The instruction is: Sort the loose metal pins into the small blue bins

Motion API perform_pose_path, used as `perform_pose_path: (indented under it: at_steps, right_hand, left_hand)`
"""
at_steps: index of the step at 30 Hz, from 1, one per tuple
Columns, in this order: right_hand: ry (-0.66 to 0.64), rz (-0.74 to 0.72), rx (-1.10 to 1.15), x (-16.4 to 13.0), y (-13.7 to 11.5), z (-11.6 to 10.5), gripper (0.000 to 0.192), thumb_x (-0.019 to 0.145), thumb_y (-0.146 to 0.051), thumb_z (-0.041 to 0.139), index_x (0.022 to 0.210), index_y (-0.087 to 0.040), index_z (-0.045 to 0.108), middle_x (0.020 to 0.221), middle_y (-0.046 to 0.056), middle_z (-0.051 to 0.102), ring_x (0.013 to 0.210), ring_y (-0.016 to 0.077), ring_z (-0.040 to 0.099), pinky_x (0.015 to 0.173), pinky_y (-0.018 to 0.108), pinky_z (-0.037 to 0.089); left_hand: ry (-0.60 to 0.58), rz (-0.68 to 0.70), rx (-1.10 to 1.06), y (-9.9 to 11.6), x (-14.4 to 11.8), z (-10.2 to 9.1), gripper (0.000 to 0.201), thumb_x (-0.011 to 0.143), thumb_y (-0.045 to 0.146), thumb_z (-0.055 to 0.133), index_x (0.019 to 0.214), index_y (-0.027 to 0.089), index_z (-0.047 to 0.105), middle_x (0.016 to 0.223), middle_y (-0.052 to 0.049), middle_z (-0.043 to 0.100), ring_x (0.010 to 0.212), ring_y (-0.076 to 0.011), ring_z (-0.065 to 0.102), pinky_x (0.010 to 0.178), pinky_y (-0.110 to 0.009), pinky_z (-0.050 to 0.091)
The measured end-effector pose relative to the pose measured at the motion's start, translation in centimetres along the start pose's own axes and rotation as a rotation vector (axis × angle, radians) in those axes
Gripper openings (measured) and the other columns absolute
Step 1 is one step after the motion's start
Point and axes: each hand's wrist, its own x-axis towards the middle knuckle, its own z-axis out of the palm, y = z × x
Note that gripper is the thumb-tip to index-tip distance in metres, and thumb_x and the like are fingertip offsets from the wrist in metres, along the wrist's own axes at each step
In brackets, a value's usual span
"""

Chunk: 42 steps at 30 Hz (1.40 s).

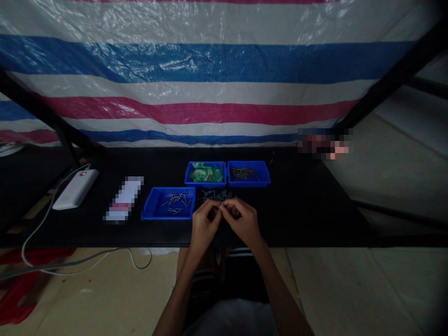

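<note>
A striped plastic tarpaulin (210, 70) in white, blue and pink fills the upper half of the frame as a backdrop. Below it runs a long black table (315, 205). At the left of the table lies a white power bank (76, 188) with a pale cable (45, 242) trailing off the edge down to the floor. Right of it sits a small white item (124, 198), blurred beyond telling. Dark frame bars (392, 79) slant down from the upper corners. Something red (17, 289) lies on the tan floor at lower left.
</note>
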Motion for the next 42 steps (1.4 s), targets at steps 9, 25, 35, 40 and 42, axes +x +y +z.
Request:
perform_pose_path:
  at_steps: [9,25,35,40,42]
  right_hand:
    - [0.009,-0.003,0.015,-0.08,0.16,0.08,0.004,0.096,-0.025,0.066,0.094,-0.023,0.069,0.077,-0.001,0.067,0.064,0.0125,0.058,0.063,0.026,0.047]
    - [0.002,0.000,0.015,0.02,-0.03,-0.03,0.006,0.097,-0.026,0.065,0.092,-0.024,0.068,0.075,-0.001,0.066,0.063,0.0132,0.057,0.062,0.026,0.047]
    - [0.005,-0.010,0.005,-0.05,-0.11,-0.03,0.006,0.096,-0.025,0.065,0.092,-0.024,0.069,0.074,-0.001,0.065,0.062,0.0131,0.056,0.061,0.026,0.046]
    - [0.009,-0.024,0.014,0.13,-0.23,-0.09,0.006,0.095,-0.023,0.065,0.091,-0.024,0.069,0.073,-0.001,0.063,0.062,0.0131,0.056,0.061,0.026,0.048]
    - [0.014,-0.037,0.008,0.15,-0.42,-0.09,0.007,0.096,-0.023,0.064,0.091,-0.024,0.069,0.075,-0.001,0.064,0.061,0.0129,0.055,0.060,0.026,0.048]
  left_hand:
    - [-0.022,0.007,0.027,0.05,-0.04,-0.11,0.014,0.095,0.015,0.061,0.099,0.021,0.074,0.088,-0.002,0.071,0.080,-0.0169,0.066,0.072,-0.025,0.048]
    - [-0.016,0.015,-0.003,0.10,-0.10,-0.06,0.013,0.095,0.015,0.060,0.098,0.021,0.072,0.089,-0.003,0.070,0.081,-0.0172,0.065,0.073,-0.026,0.049]
    - [-0.003,0.036,0.014,0.19,-0.04,-0.05,0.019,0.093,0.010,0.059,0.099,0.021,0.073,0.091,-0.003,0.072,0.084,-0.0177,0.067,0.076,-0.027,0.051]
    - [0.007,0.039,0.013,-0.07,-0.09,0.03,0.018,0.093,0.011,0.059,0.099,0.021,0.074,0.091,-0.003,0.073,0.085,-0.0182,0.068,0.077,-0.027,0.052]
    - [0.006,0.038,0.012,-0.10,-0.08,0.05,0.018,0.094,0.012,0.059,0.100,0.021,0.074,0.092,-0.003,0.073,0.086,-0.0184,0.069,0.076,-0.027,0.052]
